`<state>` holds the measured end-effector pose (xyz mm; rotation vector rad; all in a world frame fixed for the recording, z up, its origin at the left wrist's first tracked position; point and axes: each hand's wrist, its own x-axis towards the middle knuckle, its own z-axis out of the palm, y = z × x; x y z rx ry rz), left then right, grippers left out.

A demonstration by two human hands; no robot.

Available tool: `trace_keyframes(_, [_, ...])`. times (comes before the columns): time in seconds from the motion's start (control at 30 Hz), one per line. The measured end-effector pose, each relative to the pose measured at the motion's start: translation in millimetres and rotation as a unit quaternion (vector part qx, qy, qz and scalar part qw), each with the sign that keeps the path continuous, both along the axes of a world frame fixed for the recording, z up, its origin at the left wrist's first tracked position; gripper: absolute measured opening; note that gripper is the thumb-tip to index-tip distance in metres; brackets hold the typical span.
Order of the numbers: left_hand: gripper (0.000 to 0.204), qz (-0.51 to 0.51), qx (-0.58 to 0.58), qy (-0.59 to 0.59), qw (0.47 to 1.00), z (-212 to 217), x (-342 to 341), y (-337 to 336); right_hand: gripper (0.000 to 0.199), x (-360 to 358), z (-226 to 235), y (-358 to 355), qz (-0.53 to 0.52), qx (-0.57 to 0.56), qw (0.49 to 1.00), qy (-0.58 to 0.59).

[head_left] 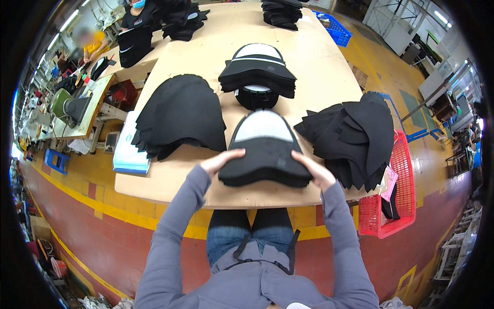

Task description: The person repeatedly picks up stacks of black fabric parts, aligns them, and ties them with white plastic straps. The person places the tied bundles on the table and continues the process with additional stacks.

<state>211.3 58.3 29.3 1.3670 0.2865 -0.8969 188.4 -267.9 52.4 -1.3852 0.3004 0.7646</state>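
Note:
A stack of black curved fabric pieces (265, 157) with a white panel showing at its far end is at the table's near edge. My left hand (221, 161) grips its left side, thumb on top. My right hand (316, 170) grips the right side the same way. The fingers beneath are partly hidden. Just beyond stands a similar stack (257, 74), with a white panel and a pale strip across it. A fanned pile of rounded black pieces (180, 116) lies to the left, and a looser pile of black pieces (360, 136) to the right.
All this rests on a tan table (170, 193). Papers (131, 149) lie at its left corner. A red basket (404, 190) stands by the right edge, a blue crate (334, 31) farther back. More black stacks (280, 13) sit at the far end. Two people are at far left.

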Motion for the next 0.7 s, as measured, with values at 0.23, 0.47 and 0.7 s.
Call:
trace_keyframes(0.23, [0.053, 0.109, -0.078, 0.059, 0.989, 10.6, -84.6, -3.9, 0.06, -71.7, 0.1, 4.6, -0.039, -0.011, 0.999, -0.002])
trace_keyframes(0.47, [0.076, 0.067, 0.016, -0.304, 0.95, 29.8, -86.5, 12.2, 0.085, -65.3, 33.6, 4.2, 0.021, -0.069, 0.933, -0.353])
trace_keyframes(0.7, [0.055, 0.09, -0.056, -0.238, 0.965, -146.5, -78.4, 30.9, 0.072, -57.5, -126.5, 7.0, -0.069, 0.028, 0.91, -0.407])
